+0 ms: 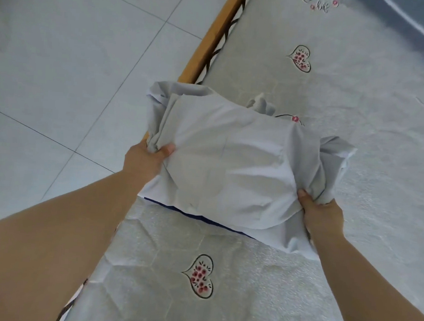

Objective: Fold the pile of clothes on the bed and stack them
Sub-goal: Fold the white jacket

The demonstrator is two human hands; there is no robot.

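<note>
Heart-print mattress (pixel 297 289) by tiled floor (pixel 62 76): pale garment (pixel 230 166) spans left-right between left hand (pixel 145 160) and right hand (pixel 320 213), each clenching a bunched end, long axis crosswise, near bed edge.

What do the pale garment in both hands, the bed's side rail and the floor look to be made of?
Pale garment: thin woven cloth, likely cotton or a blend, matte; it creases softly where the left hand and right hand grip it. Side rail: wood, smooth orange-brown finish. Floor: glazed tile, judging by grout lines and faint sheen.
</note>
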